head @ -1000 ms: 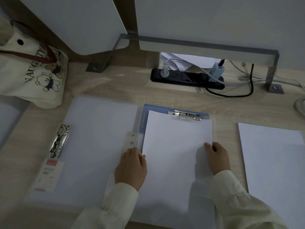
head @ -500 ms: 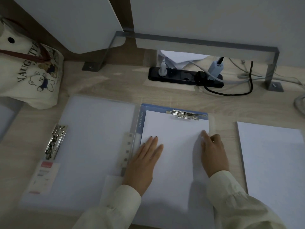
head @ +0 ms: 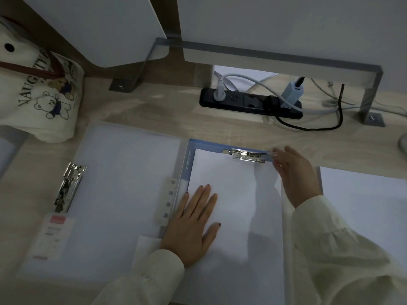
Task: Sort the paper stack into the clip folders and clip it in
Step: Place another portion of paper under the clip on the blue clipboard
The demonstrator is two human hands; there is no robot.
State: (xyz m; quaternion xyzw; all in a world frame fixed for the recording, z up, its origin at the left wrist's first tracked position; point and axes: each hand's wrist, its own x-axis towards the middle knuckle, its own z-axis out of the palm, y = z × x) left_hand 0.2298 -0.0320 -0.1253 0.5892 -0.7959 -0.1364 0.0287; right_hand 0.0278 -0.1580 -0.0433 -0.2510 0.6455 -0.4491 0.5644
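Clip position: silver metal clip [head: 248,155] sits upper centre of the frame, at the top edge of the blue clip folder [head: 190,159]. Its long axis runs left-right.
Nearer hand: right hand [head: 294,175] — fingers straight, loosely spread, tips at the clip's right end. Cannot tell if they touch.
Other hand: left hand [head: 193,225] lies flat, fingers straight, pressing the lower left of the white paper sheets [head: 237,194].
Folder contents: sheets lie inside, top edge at the clip; cannot tell if clamped.
Second folder: translucent white folder [head: 123,183], centre left — contents unclear.
Supply: loose paper stack [head: 363,205] on the desk [head: 154,111], right.
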